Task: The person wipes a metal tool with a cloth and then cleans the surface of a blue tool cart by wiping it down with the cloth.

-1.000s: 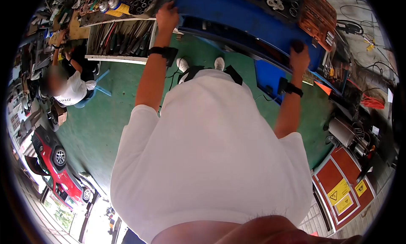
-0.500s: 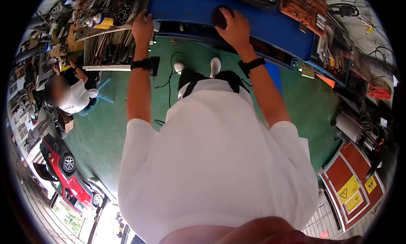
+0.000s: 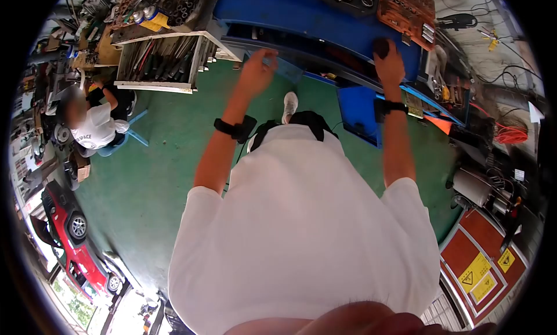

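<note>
On the blue bench top (image 3: 278, 10), towards its right end, my right hand (image 3: 390, 68) is closed around a dark rounded wad (image 3: 381, 47) that looks like a rag, pressed against the surface. My left hand (image 3: 257, 74) hovers in front of the bench's left part, slightly blurred. Its fingers are loosely bent and apart, and I see nothing in them. Just beyond it is an opening along the bench front (image 3: 290, 40).
An orange socket set case (image 3: 406, 13) lies at the bench's right rear. Left of the bench, a pulled-out drawer (image 3: 156, 59) holds many long tools, with spray cans (image 3: 155, 17) above. A person (image 3: 96, 123) sits at far left. A blue cabinet door (image 3: 360, 115) hangs below the bench.
My right hand has slid right along the bench top with the dark wad. My left hand has left the bench's left corner and moved right and towards me. My body has shifted right.
</note>
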Demonstrator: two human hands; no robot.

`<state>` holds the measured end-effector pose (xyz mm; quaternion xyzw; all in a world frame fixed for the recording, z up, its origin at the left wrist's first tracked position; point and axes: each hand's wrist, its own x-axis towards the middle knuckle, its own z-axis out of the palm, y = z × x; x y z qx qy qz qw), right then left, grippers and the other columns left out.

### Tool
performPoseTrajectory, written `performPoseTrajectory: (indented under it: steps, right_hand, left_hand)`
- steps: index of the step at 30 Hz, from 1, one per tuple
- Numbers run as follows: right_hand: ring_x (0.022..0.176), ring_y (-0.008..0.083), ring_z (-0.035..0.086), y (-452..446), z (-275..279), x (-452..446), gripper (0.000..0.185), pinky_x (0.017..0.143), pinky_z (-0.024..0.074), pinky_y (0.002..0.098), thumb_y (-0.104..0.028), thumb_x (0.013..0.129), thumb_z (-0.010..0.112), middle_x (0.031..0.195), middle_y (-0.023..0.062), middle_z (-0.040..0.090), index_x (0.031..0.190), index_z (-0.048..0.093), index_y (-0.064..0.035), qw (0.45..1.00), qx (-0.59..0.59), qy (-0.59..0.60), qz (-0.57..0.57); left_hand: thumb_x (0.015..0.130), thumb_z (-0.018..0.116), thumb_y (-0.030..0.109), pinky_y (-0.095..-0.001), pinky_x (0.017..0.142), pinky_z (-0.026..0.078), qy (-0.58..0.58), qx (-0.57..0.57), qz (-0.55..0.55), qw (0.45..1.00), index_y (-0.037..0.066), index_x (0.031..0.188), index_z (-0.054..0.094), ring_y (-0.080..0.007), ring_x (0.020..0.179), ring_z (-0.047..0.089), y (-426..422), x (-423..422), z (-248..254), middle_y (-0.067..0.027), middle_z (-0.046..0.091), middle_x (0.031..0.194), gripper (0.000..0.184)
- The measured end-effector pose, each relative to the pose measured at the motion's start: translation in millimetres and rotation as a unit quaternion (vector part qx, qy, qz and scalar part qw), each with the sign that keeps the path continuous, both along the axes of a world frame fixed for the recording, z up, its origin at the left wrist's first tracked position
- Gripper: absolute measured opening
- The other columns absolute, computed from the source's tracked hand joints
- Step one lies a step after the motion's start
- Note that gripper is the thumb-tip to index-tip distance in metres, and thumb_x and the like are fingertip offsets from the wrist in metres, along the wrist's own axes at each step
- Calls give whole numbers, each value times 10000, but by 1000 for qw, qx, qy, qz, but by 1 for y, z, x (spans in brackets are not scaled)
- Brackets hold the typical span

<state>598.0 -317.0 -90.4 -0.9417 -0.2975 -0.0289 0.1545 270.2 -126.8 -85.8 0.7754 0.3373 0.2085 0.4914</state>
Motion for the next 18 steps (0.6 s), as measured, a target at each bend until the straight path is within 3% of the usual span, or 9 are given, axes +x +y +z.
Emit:
performPoseTrajectory:
  steps: [3, 4, 6, 7, 9, 10, 12, 15, 18]
  right_hand:
    - [1004, 409, 631, -45, 18, -10, 606, 848, 523, 502, -337, 772, 711, 1101, 204, 652, 1323, 490, -215, 991, -100, 66, 65]
    - [995, 414, 635, -55, 23, -26, 606, 852, 520, 493, -326, 774, 716, 1081, 218, 657, 1313, 477, -186, 989, -84, 96, 81]
    - [971, 413, 647, -75, 33, -75, 612, 842, 522, 471, -306, 772, 740, 1044, 230, 664, 1283, 453, -132, 971, -47, 218, 92]
    - [955, 406, 656, -80, 41, -100, 619, 829, 526, 458, -299, 767, 759, 1027, 228, 667, 1262, 441, -107, 948, -21, 307, 86]
    - [895, 355, 678, -104, 8, -131, 624, 777, 534, 422, -304, 773, 785, 967, 217, 667, 1229, 420, -86, 937, 61, 300, 170]
    - [895, 355, 678, -104, 16, -146, 624, 777, 534, 422, -304, 773, 785, 967, 217, 667, 1229, 420, -86, 936, 60, 301, 171]
    - [887, 313, 681, -113, 31, -172, 588, 757, 540, 393, -320, 800, 778, 975, 212, 663, 1200, 422, -76, 877, 53, 455, 147]
    - [907, 289, 673, -127, 36, -174, 559, 760, 542, 365, -315, 815, 770, 997, 209, 659, 1176, 422, -69, 872, 19, 468, 140]
    - [938, 306, 659, -164, -6, -128, 580, 804, 527, 401, -312, 813, 734, 1016, 208, 655, 1248, 448, -55, 896, -34, 376, 232]
  left_hand:
    - [837, 689, 196, -356, 731, 524, 19, -19, -56, 998, 66, 1169, 587, -228, 828, 664, -35, -11, -30, -106, 655, 1112, 371]
    - [837, 689, 196, -356, 731, 524, 11, -21, -58, 998, 66, 1169, 587, -228, 828, 664, -45, -10, -24, -106, 655, 1112, 371]
    - [868, 709, 222, -358, 842, 518, 32, -158, -185, 969, 112, 1368, 443, -243, 1019, 648, -83, -14, -14, -124, 612, 1228, 577]
    - [868, 709, 222, -358, 842, 518, 28, -167, -182, 969, 112, 1368, 443, -243, 1019, 648, -104, -17, -12, -124, 612, 1228, 577]
    - [822, 769, 314, -416, 927, 498, 12, -134, -298, 945, 116, 1489, 249, -318, 1142, 585, -131, -16, -8, -208, 500, 1351, 869]
    - [822, 769, 314, -416, 927, 498, 13, -135, -295, 946, 116, 1489, 249, -318, 1142, 585, -141, -14, -11, -208, 500, 1351, 869]
    - [778, 800, 393, -443, 979, 471, -30, -154, -349, 924, 87, 1521, 121, -344, 1205, 536, -168, -14, -16, -247, 434, 1401, 1052]
    - [774, 797, 413, -443, 987, 462, 63, -226, -340, 911, 62, 1516, 117, -348, 1190, 547, -190, -12, -10, -245, 450, 1394, 1066]
    - [822, 756, 384, -423, 965, 466, 61, -161, -354, 919, 74, 1495, 215, -333, 1157, 569, -201, -5, -36, -208, 521, 1326, 917]
